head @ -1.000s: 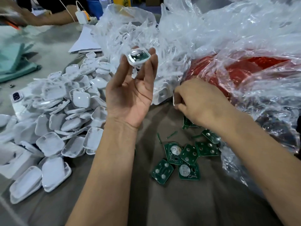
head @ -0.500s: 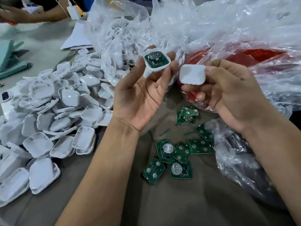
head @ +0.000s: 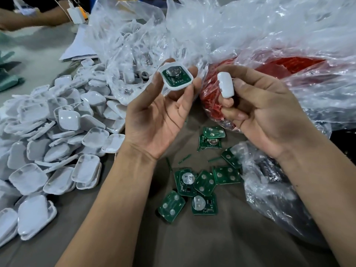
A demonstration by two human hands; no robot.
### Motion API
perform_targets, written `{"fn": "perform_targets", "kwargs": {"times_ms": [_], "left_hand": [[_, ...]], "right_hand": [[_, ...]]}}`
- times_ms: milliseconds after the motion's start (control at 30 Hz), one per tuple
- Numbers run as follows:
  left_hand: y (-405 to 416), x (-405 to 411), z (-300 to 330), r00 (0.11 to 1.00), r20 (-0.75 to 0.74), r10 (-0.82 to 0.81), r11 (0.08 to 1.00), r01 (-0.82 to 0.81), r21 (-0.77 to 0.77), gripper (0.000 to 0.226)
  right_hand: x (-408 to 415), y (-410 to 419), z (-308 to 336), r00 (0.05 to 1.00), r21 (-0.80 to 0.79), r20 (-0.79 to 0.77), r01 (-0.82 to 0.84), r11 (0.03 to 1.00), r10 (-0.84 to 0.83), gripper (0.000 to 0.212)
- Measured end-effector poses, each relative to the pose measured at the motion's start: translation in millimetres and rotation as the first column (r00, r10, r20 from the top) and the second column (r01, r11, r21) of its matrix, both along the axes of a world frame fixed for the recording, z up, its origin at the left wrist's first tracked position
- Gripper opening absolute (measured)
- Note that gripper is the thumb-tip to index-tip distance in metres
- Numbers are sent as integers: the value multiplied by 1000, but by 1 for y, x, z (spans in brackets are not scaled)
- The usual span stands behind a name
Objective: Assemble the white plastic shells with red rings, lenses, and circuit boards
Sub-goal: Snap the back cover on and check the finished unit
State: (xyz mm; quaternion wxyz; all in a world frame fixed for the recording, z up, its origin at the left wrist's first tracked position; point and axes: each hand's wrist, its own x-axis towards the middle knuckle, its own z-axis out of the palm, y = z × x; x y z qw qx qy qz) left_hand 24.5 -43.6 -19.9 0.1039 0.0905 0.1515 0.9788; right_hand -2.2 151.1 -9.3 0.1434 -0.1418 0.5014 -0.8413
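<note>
Brown table (head: 192, 243), board-filled shell (head: 175, 76) in left hand (head: 159, 114) fingertips

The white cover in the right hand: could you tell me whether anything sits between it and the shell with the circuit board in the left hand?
Nothing visible does. The white cover, pinched by the right hand, is separated from the shell in the left hand only by open air.

Soft even light, plastic glare, wide-angle edge warping
</note>
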Motion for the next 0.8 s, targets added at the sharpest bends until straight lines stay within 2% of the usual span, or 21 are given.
{"fn": "perform_targets", "kwargs": {"times_ms": [133, 333, 467, 567, 700, 800], "left_hand": [[-1, -1, -2, 1000, 5, -19, 1000, 19, -9, 58], [2, -2, -6, 999, -1, -39, 999, 39, -37, 71], [4, -2, -8, 999, 28, -27, 994, 30, -105, 43], [6, -3, -8, 999, 36, -26, 986, 31, -163, 44], [8, -3, -10, 997, -28, -71, 980, 65, -189, 59], [10, -4, -14, 994, -83, -78, 976, 59, -209, 53]], "right_hand": [[1, 1, 0, 1000, 28, -7, 11, 1000, -11, 29], [4, 3, 5, 997, 49, -47, 70, 996, -67, 32], [5, 4, 6, 994, 11, -28, 106, 994, -106, 32], [3, 5, 6, 992, -25, 3, 129, 991, -129, 34], [1, 9, 6, 994, -13, -3, 107, 994, -107, 38], [1, 9, 6, 995, -25, -20, 97, 995, -98, 35]]}}
